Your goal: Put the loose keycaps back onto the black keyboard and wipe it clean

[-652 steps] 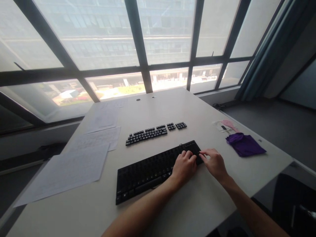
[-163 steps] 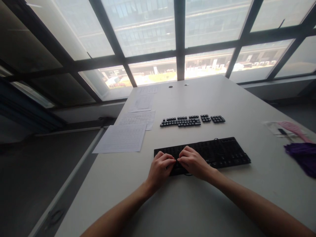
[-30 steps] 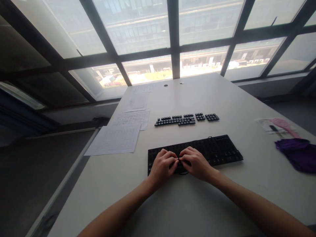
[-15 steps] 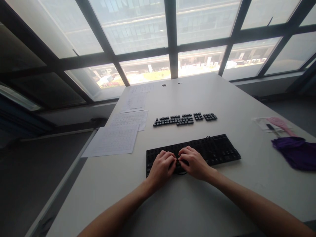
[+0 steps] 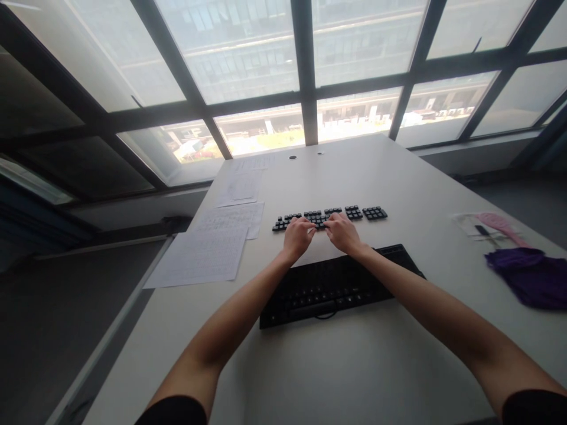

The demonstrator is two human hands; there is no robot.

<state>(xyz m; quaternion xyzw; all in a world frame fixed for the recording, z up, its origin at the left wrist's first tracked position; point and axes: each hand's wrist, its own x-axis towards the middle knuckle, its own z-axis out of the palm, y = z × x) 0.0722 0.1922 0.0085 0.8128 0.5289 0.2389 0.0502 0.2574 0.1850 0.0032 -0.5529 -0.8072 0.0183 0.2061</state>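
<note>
White tabletop (image 5: 328,372): one keyboard (image 5: 325,289) spanned by two arms (image 5: 243,307); keycaps (image 5: 319,220) reached by left hand (image 5: 297,238) and right hand (image 5: 344,232), both half-curled, grip indiscernible

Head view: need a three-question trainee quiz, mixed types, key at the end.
1. What are the left hand and right hand at? A) paper sheets B) loose keycaps C) window frame
2. True or false: the black keyboard lies nearer the person than the loose keycaps.
3. Fill in: the purple cloth lies toward the ____ side of the white desk.

Key: 1. B; 2. true; 3. right
</note>
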